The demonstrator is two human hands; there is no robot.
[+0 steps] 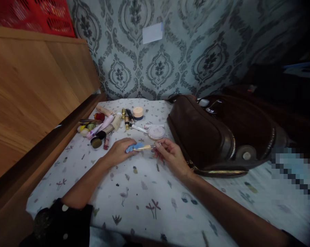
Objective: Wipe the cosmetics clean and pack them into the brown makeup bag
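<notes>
My left hand is closed on a crumpled blue cloth, which is pressed against one end of a slim gold-and-clear cosmetic tube. The fingertips of my right hand pinch the tube's other end, holding it nearly level above the patterned sheet. What exactly the tube contains cannot be made out. Just beyond my right fingers lies a round pale compact. A small red-pink tube and a brush with dark bristles lie beyond my left hand.
Several cosmetics cluster at the back left, including a lilac tube and a jar with a beige lid. A large brown leather bag stands on the right. Wooden furniture borders the left side, with a red crate on it.
</notes>
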